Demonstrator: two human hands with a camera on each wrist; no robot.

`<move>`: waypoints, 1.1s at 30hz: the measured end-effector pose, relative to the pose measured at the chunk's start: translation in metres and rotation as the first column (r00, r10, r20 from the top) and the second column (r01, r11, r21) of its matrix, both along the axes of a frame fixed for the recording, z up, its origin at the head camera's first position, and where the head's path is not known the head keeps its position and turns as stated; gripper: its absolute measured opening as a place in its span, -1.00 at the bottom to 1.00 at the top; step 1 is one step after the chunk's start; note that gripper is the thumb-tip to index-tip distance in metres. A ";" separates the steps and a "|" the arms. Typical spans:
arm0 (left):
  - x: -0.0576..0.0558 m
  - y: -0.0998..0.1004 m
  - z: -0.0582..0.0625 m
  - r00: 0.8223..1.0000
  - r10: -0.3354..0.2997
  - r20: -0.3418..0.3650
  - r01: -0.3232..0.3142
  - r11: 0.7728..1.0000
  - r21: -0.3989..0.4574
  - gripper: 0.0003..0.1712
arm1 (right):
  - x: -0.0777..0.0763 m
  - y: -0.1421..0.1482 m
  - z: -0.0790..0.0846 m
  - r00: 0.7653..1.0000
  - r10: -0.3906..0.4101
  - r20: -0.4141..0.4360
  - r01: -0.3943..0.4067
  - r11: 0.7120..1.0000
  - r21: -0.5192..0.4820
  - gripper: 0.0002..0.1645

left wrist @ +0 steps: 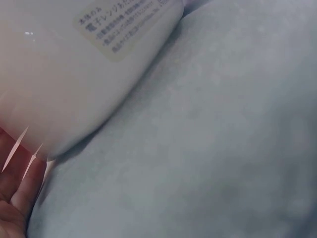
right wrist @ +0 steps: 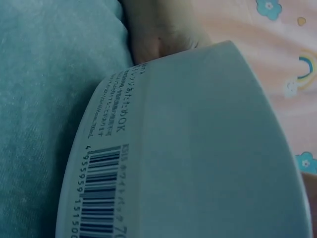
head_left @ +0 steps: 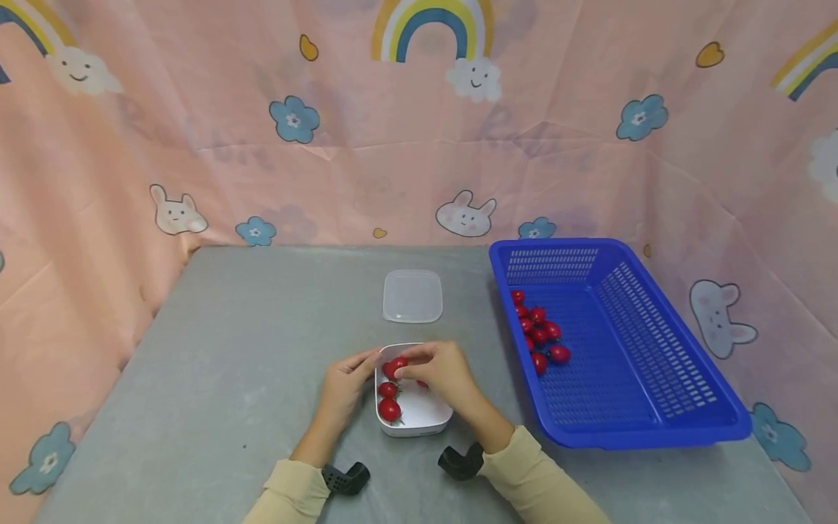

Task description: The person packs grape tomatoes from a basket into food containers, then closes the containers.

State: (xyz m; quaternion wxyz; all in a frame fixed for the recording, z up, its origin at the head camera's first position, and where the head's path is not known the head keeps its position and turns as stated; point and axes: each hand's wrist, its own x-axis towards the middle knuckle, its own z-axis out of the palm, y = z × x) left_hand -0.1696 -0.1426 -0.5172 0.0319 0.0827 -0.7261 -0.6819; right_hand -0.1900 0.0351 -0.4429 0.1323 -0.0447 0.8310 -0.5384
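A white rectangular container (head_left: pixel 419 422) stands on the table with several red cherry tomatoes (head_left: pixel 390 410) inside, mostly along its left side. My left hand (head_left: pixel 342 386) rests against the container's left wall near the far corner; in the left wrist view its fingers (left wrist: pixel 30 186) lie fairly straight along the outside. Reaching over the rim, my right hand (head_left: pixel 448 375) pinches a cherry tomato (head_left: pixel 398 363) between thumb and fingertips at the far left of the container. Another tomato (head_left: pixel 422 383) is partly hidden beneath this hand. The right wrist view shows the container's labelled side (right wrist: pixel 198 148).
A blue plastic basket (head_left: pixel 644 429) stands to the right, with several cherry tomatoes (head_left: pixel 539 335) gathered along its left side. Beyond the container lies a translucent lid (head_left: pixel 412 296) on the grey-covered table (head_left: pixel 262 327). A pink patterned curtain (head_left: pixel 366 167) hangs behind.
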 end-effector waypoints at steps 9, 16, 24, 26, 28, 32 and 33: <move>-0.001 0.000 -0.001 1.000 -0.004 -0.001 0.004 1.000 0.019 -0.64 | 0.000 -0.003 -0.004 0.999 0.018 -0.035 -0.015 0.996 0.088 -0.69; -0.001 0.000 0.000 1.000 0.013 0.002 -0.013 0.999 0.036 -0.66 | 0.000 -0.006 -0.007 0.987 0.089 -0.135 -0.068 0.986 0.154 -0.68; -0.001 0.000 -0.001 1.000 0.004 -0.004 -0.004 1.000 0.008 -0.65 | 0.001 -0.008 -0.009 0.985 0.112 -0.129 -0.082 0.973 0.216 -0.68; -0.001 0.000 -0.001 1.000 0.003 -0.002 -0.003 1.000 0.010 -0.65 | 0.001 -0.007 -0.008 0.986 0.101 -0.134 -0.072 0.976 0.204 -0.67; -0.001 0.000 -0.001 1.000 -0.001 0.000 0.001 1.000 0.009 -0.64 | 0.001 -0.007 -0.009 0.986 0.086 -0.146 -0.057 0.980 0.190 -0.68; 0.000 0.000 0.000 1.000 -0.003 0.008 0.003 1.000 0.014 -0.64 | 0.002 -0.006 -0.009 0.985 0.048 -0.164 -0.023 0.988 0.150 -0.71; 0.000 0.000 -0.001 1.000 -0.002 0.006 0.002 1.000 0.018 -0.64 | 0.002 -0.006 -0.009 0.986 0.038 -0.163 -0.016 0.991 0.135 -0.71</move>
